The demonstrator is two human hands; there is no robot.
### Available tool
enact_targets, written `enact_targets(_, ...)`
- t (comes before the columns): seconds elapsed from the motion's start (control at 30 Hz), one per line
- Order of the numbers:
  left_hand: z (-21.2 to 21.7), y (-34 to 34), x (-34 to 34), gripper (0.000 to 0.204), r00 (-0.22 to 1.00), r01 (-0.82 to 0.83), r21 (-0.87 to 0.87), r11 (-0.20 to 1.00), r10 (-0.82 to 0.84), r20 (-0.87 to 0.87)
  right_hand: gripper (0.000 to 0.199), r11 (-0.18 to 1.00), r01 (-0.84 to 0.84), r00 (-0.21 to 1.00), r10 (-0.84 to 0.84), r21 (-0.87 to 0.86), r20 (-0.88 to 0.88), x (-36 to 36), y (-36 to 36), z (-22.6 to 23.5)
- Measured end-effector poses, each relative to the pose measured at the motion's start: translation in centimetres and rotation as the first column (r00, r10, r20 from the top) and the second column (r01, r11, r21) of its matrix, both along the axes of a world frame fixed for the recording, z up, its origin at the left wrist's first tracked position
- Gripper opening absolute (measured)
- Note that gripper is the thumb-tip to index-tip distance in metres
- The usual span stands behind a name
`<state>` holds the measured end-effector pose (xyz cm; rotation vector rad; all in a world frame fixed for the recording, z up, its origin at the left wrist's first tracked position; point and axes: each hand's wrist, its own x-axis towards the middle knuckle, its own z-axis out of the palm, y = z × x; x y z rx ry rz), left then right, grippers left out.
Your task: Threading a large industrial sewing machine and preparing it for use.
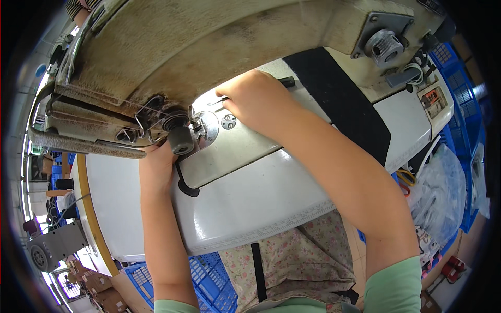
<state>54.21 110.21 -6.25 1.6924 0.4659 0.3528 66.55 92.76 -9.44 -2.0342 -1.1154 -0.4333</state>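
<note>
A sewing machine spans the upper part of the view, its needle area lit by a lamp. My right hand is closed over the light machine bed, to the right of the round needle plate. From its fist a black handle end sticks out on one side and a thin metal tip on the other, like a slim screwdriver. My left hand reaches up left of the needle area, beside the dark round knob. Its fingers are mostly hidden behind the machine head, so what they touch does not show.
A black mat lies across the bed on the right. The white table has a measuring scale along its front edge. Blue crates stand below and at the right, near clear plastic bags and yellow-handled scissors. A patterned apron covers my lap.
</note>
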Motion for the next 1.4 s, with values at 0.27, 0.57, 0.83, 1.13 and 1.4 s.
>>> enact_targets(0.27,-0.1,0.2,-0.2,0.021,1.000,0.012,-0.027,1.000,-0.011,0.024,0.015,0.988,0.059,0.987,-0.079,-0.143,-0.140,1.2,-3.4,1.5)
enact_targets(0.57,0.5,-0.5,0.0,0.022,0.995,-0.072,0.025,0.997,0.074,-0.072,0.007,0.994,-0.078,0.970,0.058,-0.076,-0.236,0.0,-3.0,3.0)
enact_targets(0.83,0.1,0.2,-0.2,0.023,0.997,-0.043,0.013,0.999,0.043,-0.058,0.017,0.988,-0.136,0.942,0.105,-0.076,-0.318,-0.2,-2.7,3.1)
enact_targets(1.13,-0.5,0.9,-0.3,0.023,0.998,-0.042,-0.002,0.999,0.042,-0.042,0.018,0.987,-0.149,0.936,0.119,-0.067,-0.330,-0.1,-2.6,3.1)
enact_targets(1.4,-0.2,0.8,-0.3,0.020,0.999,-0.025,0.001,1.000,0.025,-0.048,0.016,0.990,-0.131,0.947,0.111,-0.045,-0.300,-0.1,-2.5,3.1)
